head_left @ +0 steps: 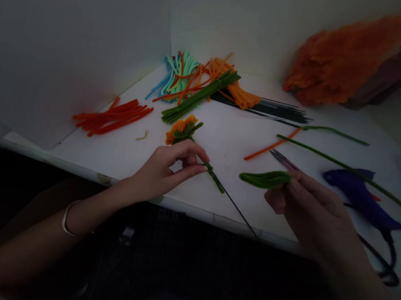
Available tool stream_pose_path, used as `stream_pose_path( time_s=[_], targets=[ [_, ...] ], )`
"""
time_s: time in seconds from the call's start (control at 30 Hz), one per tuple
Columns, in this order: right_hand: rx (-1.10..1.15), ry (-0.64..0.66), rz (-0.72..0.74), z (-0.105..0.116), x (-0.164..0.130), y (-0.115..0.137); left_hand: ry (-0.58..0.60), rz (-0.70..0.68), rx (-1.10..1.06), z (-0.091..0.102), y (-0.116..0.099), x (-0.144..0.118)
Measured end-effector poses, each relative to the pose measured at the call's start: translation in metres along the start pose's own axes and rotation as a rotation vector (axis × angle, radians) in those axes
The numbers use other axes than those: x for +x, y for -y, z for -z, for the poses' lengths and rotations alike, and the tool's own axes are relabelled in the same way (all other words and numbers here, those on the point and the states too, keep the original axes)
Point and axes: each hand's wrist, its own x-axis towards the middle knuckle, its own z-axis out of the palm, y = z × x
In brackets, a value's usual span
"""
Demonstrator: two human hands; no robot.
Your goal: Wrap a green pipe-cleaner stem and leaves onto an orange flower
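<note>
1. White tabletop, backed by white panels that meet in a corner; foreground below the table edge dark.
2. Left hand: thumb and fingers pinched together on the wrapped stem of an orange flower, just below its head. Flower lying on the table, head pointing away, thin dark wire stem running toward the near edge.
3. Thin bracelet on the left wrist.
4. Right hand: fingers closed on the end of a green leaf loop, held level above the table, tip pointing toward the left hand; leaf and flower stem near, not touching. Metal tool tip projecting from the same hand; grip on it not determinable.
5. Purple glue gun lying just beyond the right hand, dark cable trailing to the near edge.
6. Long green stem and single orange strip lying loose behind the right hand.
7. Far corner: red strips, dark green bundle, mixed blue, green and orange strips, dark wires.
8. Orange fluffy heap at far right, blurred.
</note>
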Motion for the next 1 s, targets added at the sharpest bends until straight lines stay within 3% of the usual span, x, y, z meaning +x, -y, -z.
stream_pose_path(
  time_s=[0.2, 0.4, 0.67, 0.83, 0.93, 1.0],
  targets=[
    [-0.129, 0.044, 0.009, 0.003, 0.000, -0.004, 0.062, 0.004, 0.117, 0.004, -0.002, 0.003],
    [-0.580, 0.380, -0.016, -0.006, 0.005, 0.001, 0.201, 0.188, 0.391, 0.016, -0.009, 0.006],
    [-0.731, 0.486, 0.090, -0.020, 0.012, -0.001, 0.200, 0.241, 0.449, 0.011, 0.001, 0.002],
    [-0.781, 0.482, 0.137, -0.026, 0.011, 0.000, 0.118, 0.321, 0.248, 0.004, 0.009, 0.003],
    [-0.839, 0.420, 0.246, -0.030, 0.007, 0.003, 0.061, 0.449, -0.116, 0.001, 0.007, 0.006],
    [-0.909, 0.350, 0.392, -0.032, 0.003, 0.005, -0.019, 0.533, -0.395, -0.002, 0.004, 0.008]
  ],
)
